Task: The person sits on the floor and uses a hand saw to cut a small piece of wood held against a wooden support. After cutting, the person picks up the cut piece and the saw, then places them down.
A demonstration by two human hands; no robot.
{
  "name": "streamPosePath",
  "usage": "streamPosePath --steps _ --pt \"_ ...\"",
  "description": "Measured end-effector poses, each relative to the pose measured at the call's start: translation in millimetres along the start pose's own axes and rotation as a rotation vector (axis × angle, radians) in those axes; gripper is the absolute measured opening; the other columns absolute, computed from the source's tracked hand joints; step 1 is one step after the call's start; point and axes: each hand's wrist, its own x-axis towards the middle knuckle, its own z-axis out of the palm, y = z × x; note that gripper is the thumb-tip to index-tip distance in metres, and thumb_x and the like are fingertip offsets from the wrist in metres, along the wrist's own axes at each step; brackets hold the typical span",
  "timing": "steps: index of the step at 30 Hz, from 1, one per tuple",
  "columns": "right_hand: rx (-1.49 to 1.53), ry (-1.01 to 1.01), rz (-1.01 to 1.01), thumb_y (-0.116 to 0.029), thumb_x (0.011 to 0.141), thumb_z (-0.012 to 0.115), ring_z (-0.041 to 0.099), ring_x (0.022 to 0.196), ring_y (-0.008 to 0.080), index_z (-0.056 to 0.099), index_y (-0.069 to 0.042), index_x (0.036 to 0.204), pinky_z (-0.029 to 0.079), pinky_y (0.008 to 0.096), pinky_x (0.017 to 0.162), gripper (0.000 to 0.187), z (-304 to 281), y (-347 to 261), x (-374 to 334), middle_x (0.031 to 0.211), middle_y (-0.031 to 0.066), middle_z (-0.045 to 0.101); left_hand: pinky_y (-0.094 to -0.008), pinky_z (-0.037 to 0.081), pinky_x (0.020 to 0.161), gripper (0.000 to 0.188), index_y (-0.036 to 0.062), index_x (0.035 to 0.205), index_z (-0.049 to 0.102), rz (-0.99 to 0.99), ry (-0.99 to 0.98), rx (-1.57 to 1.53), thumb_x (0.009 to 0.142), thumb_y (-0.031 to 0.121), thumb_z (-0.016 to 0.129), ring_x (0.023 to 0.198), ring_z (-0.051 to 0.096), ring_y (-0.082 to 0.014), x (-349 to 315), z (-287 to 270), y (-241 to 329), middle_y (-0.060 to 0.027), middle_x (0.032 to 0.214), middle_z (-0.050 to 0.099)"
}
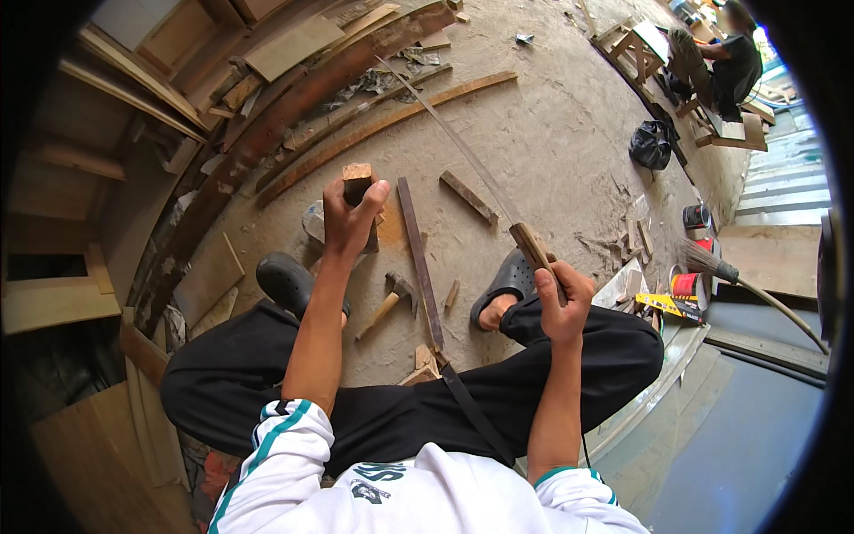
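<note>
My left hand (349, 222) is closed around a wooden block (358, 181), held upright with its pale cut end on top. In my right hand (564, 301) is the wooden handle of a handsaw (480, 173). Its long, narrow blade is seen almost edge-on and points away to the upper left, apart from the block. Between my feet lie a hammer (388, 307) with a wooden handle and a long dark wood strip (416, 254). Orange sawdust (391, 233) is on the floor beside the block. The block's lower part is partly hidden by my left hand.
A short wood piece (469, 197) and long curved-looking boards (382, 129) lie ahead. Cabinet-like wooden panels (62, 187) stand at left. To the right are a broom (747, 289), cans (687, 285), and a black plastic bag (651, 145). Another person (725, 67) sits far right.
</note>
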Motion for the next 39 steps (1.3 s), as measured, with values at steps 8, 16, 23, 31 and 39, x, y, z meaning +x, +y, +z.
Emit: streamPosePath --steps 8,16,23,31,39 --pt "0.009 0.038 0.216 -0.022 0.094 0.065 0.048 0.056 0.0119 0.062 0.003 0.075 0.037 0.0315 0.053 0.032 4 -2 4 0.057 0.008 0.05 -0.0279 0.047 0.057 0.038 0.0067 0.076 0.053 -0.431 0.085 -0.393 0.09 0.042 0.056 0.057 0.055 -0.0149 4 20 -1 -0.0041 0.064 0.053" --pt "0.012 0.152 0.594 -0.035 0.097 0.063 0.045 0.057 0.0097 0.065 0.002 0.075 0.035 0.0301 0.053 0.043 -8 41 8 0.057 0.0016 0.05 -0.0401 0.056 0.069 0.043 0.0079 0.1 0.052 -0.941 0.218 -0.542 0.096 0.05 0.058 0.07 0.06 -0.0205 -17 65 -122 -0.0068 0.082 0.057" --pt "0.063 0.158 0.78 -0.039 0.096 0.063 0.048 0.057 0.0108 0.066 0.002 0.075 0.037 0.0302 0.053 0.046 -11 53 6 0.057 0.0028 0.051 -0.0372 0.043 0.096 0.042 0.0009 0.115 0.058 -1.053 0.216 -0.142 0.089 0.028 0.075 0.103 0.056 -0.0192 -52 117 -248 -0.0094 0.109 0.062" --pt "0.032 0.158 0.824 -0.037 0.096 0.063 0.047 0.059 0.0147 0.062 0.004 0.077 0.041 0.0338 0.056 0.045 -5 83 4 0.059 0.0092 0.053 -0.0458 0.043 0.104 0.067 -0.0074 0.126 0.055 -1.085 0.144 -0.055 0.093 0.049 0.069 0.119 0.054 -0.0277 -3 167 -292 -0.0166 0.133 0.054" --pt "0.076 0.206 0.805 -0.033 0.099 0.062 0.044 0.053 0.0047 0.062 0.001 0.075 0.032 0.0223 0.049 0.041 3 91 22 0.059 -0.0016 0.051 -0.035 0.052 0.096 0.131 -0.0066 0.154 -0.009 -1.248 0.029 0.225 0.076 0.038 0.086 0.123 0.057 -0.0295 67 198 -335 -0.0252 0.142 0.048"
